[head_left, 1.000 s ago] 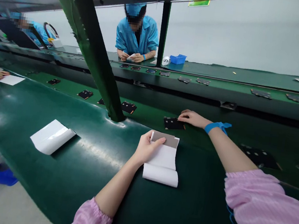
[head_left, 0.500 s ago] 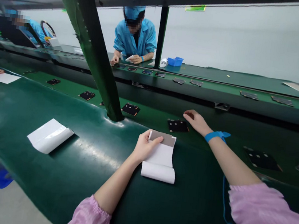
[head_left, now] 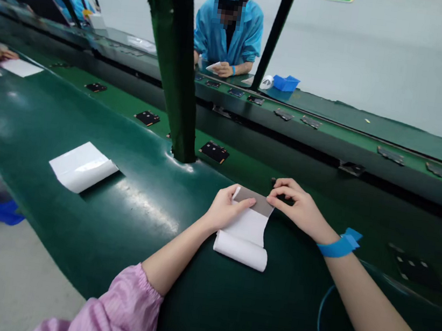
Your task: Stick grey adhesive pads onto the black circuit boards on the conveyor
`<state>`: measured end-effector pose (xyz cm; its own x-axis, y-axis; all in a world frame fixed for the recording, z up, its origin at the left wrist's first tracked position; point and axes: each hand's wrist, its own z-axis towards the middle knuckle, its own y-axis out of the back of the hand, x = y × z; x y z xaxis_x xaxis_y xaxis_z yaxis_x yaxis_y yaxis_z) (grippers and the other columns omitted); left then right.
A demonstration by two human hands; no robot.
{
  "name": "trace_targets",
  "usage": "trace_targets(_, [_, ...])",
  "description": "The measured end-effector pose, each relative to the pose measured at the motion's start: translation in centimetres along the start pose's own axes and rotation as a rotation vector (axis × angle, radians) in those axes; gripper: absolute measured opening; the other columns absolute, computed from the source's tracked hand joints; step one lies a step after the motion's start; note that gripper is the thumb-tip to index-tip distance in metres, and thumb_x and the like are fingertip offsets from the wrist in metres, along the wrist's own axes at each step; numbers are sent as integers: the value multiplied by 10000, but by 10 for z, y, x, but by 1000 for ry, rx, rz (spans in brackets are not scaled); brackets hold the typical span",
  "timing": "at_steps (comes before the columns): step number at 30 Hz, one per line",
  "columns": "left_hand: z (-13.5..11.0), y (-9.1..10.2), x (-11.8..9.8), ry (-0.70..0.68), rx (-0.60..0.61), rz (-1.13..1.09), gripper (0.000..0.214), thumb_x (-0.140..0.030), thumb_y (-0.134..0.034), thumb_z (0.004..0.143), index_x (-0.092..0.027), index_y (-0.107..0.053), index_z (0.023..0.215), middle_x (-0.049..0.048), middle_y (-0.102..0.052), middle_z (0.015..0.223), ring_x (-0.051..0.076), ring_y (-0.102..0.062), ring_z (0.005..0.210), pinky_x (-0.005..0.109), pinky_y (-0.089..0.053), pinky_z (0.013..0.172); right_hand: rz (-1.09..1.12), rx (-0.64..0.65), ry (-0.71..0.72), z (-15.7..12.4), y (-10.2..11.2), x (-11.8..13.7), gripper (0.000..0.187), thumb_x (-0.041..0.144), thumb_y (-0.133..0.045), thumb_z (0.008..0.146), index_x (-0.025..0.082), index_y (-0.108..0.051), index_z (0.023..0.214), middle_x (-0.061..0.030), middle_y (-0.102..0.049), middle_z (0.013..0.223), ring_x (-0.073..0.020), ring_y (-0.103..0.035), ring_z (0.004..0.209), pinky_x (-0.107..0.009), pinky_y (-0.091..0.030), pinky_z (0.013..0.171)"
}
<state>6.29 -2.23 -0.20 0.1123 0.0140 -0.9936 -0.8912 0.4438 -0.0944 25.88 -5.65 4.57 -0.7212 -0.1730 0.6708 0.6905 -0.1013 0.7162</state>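
Observation:
A white backing sheet (head_left: 249, 224) with a grey strip (head_left: 261, 203) along its far edge lies in my left hand (head_left: 226, 209), thumb on top of the strip. Its near end curls into a loose roll. My right hand (head_left: 297, 205), with a blue wrist strap (head_left: 338, 246), pinches at the right corner of the grey strip. Whether a piece has come loose between those fingertips is too small to tell. Just beyond the right hand, a dark bit peeks out, mostly hidden. A black circuit board (head_left: 214, 152) lies on the green strip beyond my left hand.
Another white sheet (head_left: 82, 166) with a curled edge rests on the green bench to the left. A green post (head_left: 176, 73) rises ahead. More boards (head_left: 419, 267) line the strip. A co-worker in blue (head_left: 230, 31) sits opposite, near a blue bin (head_left: 286, 83). A cord (head_left: 320, 320) hangs near my right arm.
My right hand has come from above a board on the strip to the corner of the sheet, its fingers now pinched there. My left hand keeps its hold. The camera view has shifted and tilted.

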Motion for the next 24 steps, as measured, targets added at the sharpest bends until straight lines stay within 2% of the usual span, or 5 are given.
trace_targets(6, [-2, -3, -2, -9, -40, -33, 175, -318, -705, 739, -164, -623, 755, 28, -647, 744, 158, -593, 697, 249, -429, 609, -103, 69, -2, 4, 3, 1, 412, 648, -560, 784, 255, -655, 708, -93, -543, 993, -235, -553, 841, -348, -467, 581])
trace_targets(11, [-5, -7, -2, 58, -207, -201, 175, -314, -698, 742, -159, -628, 782, 47, -679, 805, 166, -619, 729, 250, -454, 622, -196, -128, 133, 20, -2, 7, 330, 552, -562, 829, 257, -653, 712, -100, -506, 1006, -283, -546, 971, -402, -488, 693])
trace_targets(15, [-7, 2, -4, 33, -225, -180, 173, -304, -704, 741, -156, -622, 777, 40, -668, 776, 158, -611, 706, 252, -455, 628, -127, -233, 117, 60, -16, -4, 272, 498, -593, 818, 247, -664, 739, -98, -541, 1001, -259, -576, 909, -412, -493, 722])
trace_targets(20, [-10, 12, -11, 10, -247, -97, 163, -296, -709, 739, -161, -626, 777, 26, -652, 758, 159, -605, 703, 251, -451, 629, -12, -52, 34, 109, -40, -43, 353, 550, -598, 770, 207, -666, 718, -79, -611, 841, -225, -583, 811, -375, -489, 704])
trace_targets(24, [-12, 8, -13, 42, -211, -79, 149, -286, -705, 748, -164, -626, 782, 25, -656, 757, 162, -612, 710, 251, -455, 629, -21, -9, -9, 117, -44, -65, 400, 592, -598, 744, 201, -675, 712, -61, -608, 746, -214, -568, 760, -365, -476, 706])
